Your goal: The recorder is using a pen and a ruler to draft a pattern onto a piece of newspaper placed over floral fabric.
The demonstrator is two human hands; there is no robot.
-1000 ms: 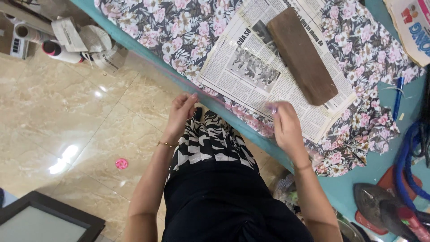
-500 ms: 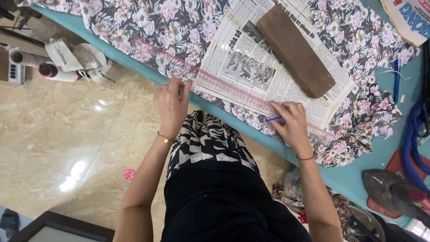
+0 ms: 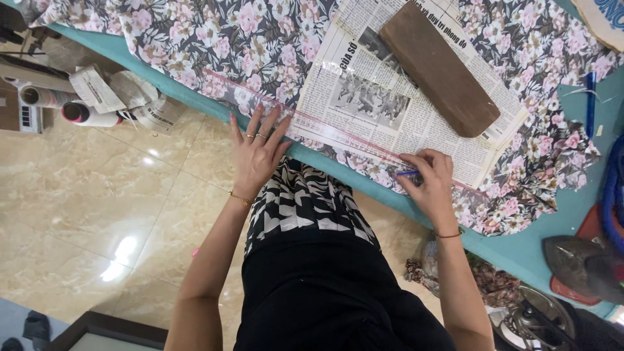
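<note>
Floral fabric (image 3: 214,45) lies spread over a teal table (image 3: 162,91). A newspaper sheet (image 3: 364,97) rests on the fabric, weighed down by a brown wooden block (image 3: 439,68). A long clear ruler (image 3: 312,120) runs along the paper's near edge. My left hand (image 3: 257,153) presses flat on the ruler and fabric at the table edge, fingers spread. My right hand (image 3: 429,185) grips a small blue marking pen (image 3: 406,173) with its tip at the ruler.
An iron (image 3: 582,266) sits at the lower right of the table. A blue pen (image 3: 590,97) lies at the right. Rolls and paper scraps (image 3: 97,104) lie on the tiled floor (image 3: 97,214) at left. A dark frame (image 3: 104,331) stands at the bottom.
My left hand has spread its fingers and pressed flat on the ruler. My right hand, holding the blue pen, has slid right along the ruler edge.
</note>
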